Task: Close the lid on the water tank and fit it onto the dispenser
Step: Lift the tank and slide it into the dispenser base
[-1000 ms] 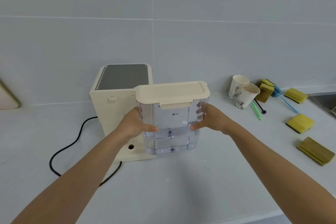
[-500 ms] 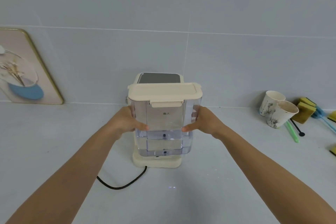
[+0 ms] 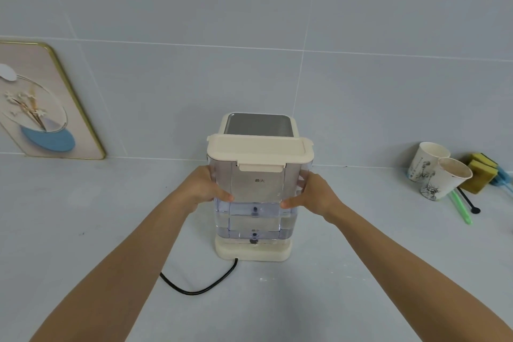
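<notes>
Water tank (image 3: 256, 200), clear plastic with water in its lower part, sits low over the cream base (image 3: 254, 251) of the dispenser (image 3: 259, 126), in front of the machine's body; whether it is fully seated or a hair above the base cannot be told from here. Its cream lid (image 3: 259, 148) looks closed, with the front latch (image 3: 261, 167) folded down. Left hand (image 3: 201, 187) and right hand (image 3: 315, 193) press flat against opposite side walls, fingers curled round the front corners; both have hold of the tank and nothing else.

Risks, as I judge them: the valve at the bottom may miss its socket if the tank goes down tilted, leaving it perched and leaking onto the counter (image 3: 83, 216); a push backwards could shove the whole machine toward the wall, since only the base resists; wet, smooth walls could slip in a side squeeze; a lid only half clipped might pop under pressure; the black cord (image 3: 194, 287) trails in front and could snag a forearm on the way out.

Writing: small Chinese characters are printed high on the front face, likely the maximum mark; a second, smaller mark near the bottom is too blurred to read; no brand shows. Two paper cups (image 3: 438, 175) with ink-style drawings stand well to the right.
</notes>
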Available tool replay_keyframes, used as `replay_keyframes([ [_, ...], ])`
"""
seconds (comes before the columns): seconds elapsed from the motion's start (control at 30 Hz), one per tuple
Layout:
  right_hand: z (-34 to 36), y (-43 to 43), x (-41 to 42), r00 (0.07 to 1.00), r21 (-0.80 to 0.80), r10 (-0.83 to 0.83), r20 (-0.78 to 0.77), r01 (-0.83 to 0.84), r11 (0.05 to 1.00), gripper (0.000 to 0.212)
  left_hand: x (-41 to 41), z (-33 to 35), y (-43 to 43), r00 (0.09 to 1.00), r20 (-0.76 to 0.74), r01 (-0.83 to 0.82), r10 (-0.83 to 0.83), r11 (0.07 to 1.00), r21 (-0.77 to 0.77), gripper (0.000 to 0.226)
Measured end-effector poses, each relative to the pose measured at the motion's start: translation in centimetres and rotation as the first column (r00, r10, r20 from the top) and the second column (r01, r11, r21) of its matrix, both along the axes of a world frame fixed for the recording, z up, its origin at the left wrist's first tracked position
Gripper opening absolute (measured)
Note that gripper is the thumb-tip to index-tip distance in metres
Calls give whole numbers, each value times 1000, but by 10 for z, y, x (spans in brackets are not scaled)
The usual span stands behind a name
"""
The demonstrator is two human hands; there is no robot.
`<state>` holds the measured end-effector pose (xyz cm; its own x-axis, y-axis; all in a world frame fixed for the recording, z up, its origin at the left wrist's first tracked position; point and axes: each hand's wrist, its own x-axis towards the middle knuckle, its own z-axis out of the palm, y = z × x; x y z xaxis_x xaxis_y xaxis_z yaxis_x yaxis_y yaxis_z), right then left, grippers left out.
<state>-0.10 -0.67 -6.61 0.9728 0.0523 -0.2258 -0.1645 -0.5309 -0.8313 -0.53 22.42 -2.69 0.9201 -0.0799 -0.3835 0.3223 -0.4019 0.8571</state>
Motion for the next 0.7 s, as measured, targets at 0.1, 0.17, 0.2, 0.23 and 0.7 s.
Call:
replay_keyframes([
  [0.1, -5, 2, 1, 1000, -22, -17, 13, 17, 1000, 83, 5, -5, 3, 1000, 0, 4, -4, 1000, -9, 62],
  [0.17, -8, 3, 1, 999, -33, -26, 23, 27, 999, 84, 7, -8, 4, 1000, 5, 10, -10, 1000, -17, 62],
  [0.2, -9, 4, 1, 999, -36, -29, 31, 30, 999, 83, 9, -10, 5, 1000, 10, 11, -11, 1000, -23, 61],
  [0.23, -10, 4, 1, 999, -37, -32, 40, 33, 999, 82, 9, -11, 5, 1000, 14, 12, -11, 1000, -26, 61],
  [0.7, -33, 8, -3, 999, -41, -44, 32, 45, 998, 77, 7, -36, 6, 1000, 4, 12, -12, 1000, -17, 68],
])
